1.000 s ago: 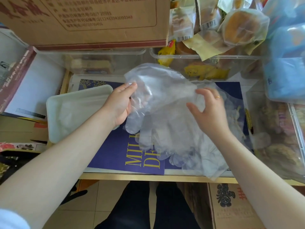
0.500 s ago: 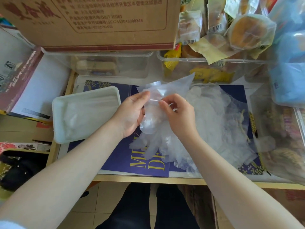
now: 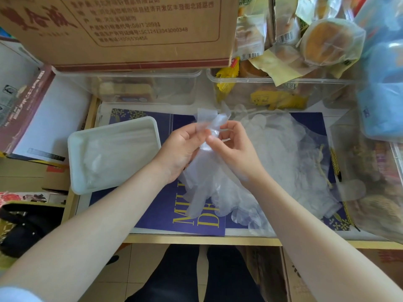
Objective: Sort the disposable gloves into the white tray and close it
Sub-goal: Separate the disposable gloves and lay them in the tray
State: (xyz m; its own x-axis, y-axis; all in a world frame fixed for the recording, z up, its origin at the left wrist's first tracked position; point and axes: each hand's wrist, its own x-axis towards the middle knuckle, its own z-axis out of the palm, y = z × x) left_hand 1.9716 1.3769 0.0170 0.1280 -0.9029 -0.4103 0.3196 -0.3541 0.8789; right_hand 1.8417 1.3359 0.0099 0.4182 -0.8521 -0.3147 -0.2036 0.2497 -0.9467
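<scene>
My left hand and my right hand meet at the middle of the table, both pinching the cuff end of a clear disposable glove. Its fingers hang down over the blue mat. A loose pile of clear gloves lies to the right, partly under my right hand. The white tray stands open to the left of my left hand, with some clear gloves lying in it.
A cardboard box overhangs the back. Two clear bins stand behind the mat, the right one full of wrapped snacks. Blue packs and another snack bin crowd the right side. The table's front edge is near.
My hands came together from wide apart. The big raised bundle of gloves has dropped onto the table, and both hands now pinch a single glove's cuff.
</scene>
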